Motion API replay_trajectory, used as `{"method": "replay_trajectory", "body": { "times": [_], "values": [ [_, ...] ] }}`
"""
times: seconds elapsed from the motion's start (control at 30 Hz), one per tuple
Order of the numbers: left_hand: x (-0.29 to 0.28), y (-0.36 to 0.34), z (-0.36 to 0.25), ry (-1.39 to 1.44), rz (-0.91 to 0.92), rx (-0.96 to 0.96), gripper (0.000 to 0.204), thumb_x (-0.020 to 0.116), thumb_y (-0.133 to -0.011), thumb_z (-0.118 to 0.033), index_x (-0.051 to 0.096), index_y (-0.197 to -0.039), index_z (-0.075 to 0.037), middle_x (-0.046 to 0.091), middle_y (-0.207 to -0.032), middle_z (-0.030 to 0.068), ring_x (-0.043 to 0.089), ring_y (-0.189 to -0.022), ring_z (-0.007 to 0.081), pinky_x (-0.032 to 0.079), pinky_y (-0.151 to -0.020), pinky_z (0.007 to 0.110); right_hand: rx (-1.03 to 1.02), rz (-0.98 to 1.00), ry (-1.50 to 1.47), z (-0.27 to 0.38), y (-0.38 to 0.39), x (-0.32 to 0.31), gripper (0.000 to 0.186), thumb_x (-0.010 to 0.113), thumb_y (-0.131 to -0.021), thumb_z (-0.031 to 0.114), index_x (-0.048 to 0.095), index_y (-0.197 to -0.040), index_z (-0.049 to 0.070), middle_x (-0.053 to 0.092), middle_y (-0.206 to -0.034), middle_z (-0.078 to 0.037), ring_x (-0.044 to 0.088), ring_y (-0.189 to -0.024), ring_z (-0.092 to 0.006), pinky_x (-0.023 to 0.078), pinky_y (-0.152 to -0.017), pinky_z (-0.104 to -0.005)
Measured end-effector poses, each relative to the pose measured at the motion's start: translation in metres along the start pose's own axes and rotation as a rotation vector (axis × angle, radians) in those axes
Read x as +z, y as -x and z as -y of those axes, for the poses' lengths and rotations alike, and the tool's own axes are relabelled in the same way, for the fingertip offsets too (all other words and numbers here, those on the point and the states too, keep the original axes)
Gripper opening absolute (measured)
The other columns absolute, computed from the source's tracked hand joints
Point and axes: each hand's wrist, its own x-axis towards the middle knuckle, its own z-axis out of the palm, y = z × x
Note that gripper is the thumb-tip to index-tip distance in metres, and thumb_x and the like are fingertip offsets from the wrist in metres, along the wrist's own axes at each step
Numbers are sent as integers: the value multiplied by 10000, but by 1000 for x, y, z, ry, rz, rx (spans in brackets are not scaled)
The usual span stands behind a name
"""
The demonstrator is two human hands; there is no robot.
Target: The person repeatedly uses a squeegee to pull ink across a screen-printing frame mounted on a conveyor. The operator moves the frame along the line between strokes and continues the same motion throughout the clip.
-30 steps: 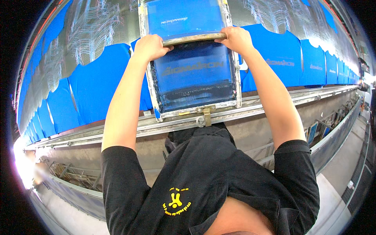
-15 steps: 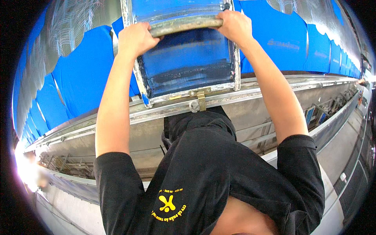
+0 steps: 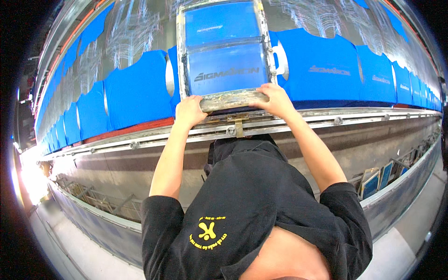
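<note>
My left hand (image 3: 190, 113) and my right hand (image 3: 275, 101) are closed around the two ends of a worn wooden squeegee (image 3: 228, 101). The squeegee lies crosswise at the near end of a screen-printing frame (image 3: 182, 60). Through the frame's mesh (image 3: 226, 53) blue cloth shows, with dark lettering just beyond the squeegee. A thin bar crosses the mesh farther up. The squeegee's blade is hidden beneath its handle. The frame rests on blue fabric pieces laid along a long table.
More blue fabric pieces line the table to the left (image 3: 133, 91) and right (image 3: 317, 67), some on the right bearing dark print. A metal rail (image 3: 298, 123) runs along the near edge, with a brass-coloured bracket (image 3: 239, 127) below the frame. Several framed screens (image 3: 370, 184) stand low at right.
Both hands have drawn the squeegee toward me, from partway up the frame to its near end. The dark lettering on the mesh now shows clearly. My view has shifted too.
</note>
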Motion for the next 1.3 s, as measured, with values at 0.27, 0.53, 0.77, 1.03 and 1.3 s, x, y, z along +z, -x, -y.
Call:
{"method": "replay_trajectory", "body": {
  "times": [0.27,0.53,0.77,1.03,1.3],
  "values": [
    [23,9,-56,101,-128,258,540,764,-773,-70,711,-1310,-80,727,-1348,131,667,-1269,342,523,-1085,467,512,-324,-338,-103,-84,-11,457,741,-971,323,714,-1294,1,760,-1206,-233,745,-1087,-338,567,-960,-419],
    [40,2,-63,185,-56,253,643,746,-746,-34,671,-1384,-77,690,-1420,128,633,-1334,321,521,-1110,455,595,-538,-696,-152,-121,41,480,838,-933,281,724,-1297,-10,754,-1242,-151,700,-1092,-230,543,-998,-365],
    [41,23,-47,304,-174,313,684,764,-774,-70,642,-1446,-100,658,-1475,125,603,-1379,310,490,-1155,439,537,-588,-607,-77,-130,4,417,816,-966,276,730,-1287,24,747,-1071,-83,638,-898,-139,525,-819,-317],
    [62,-4,-59,198,-82,213,665,771,-815,-137,638,-1466,-172,654,-1496,84,597,-1407,290,506,-1158,446,472,-595,-285,-99,-102,35,385,741,-974,381,761,-1213,80,761,-1196,-160,718,-1107,-334,554,-984,-465],
    [48,-4,-70,258,50,91,626,823,-811,-137,693,-1423,-158,664,-1484,70,602,-1403,285,494,-1157,411,741,-623,-426,-100,-92,57,347,793,-925,329,748,-1229,167,796,-983,-149,771,-899,-298,593,-796,-428]
  ]
}}
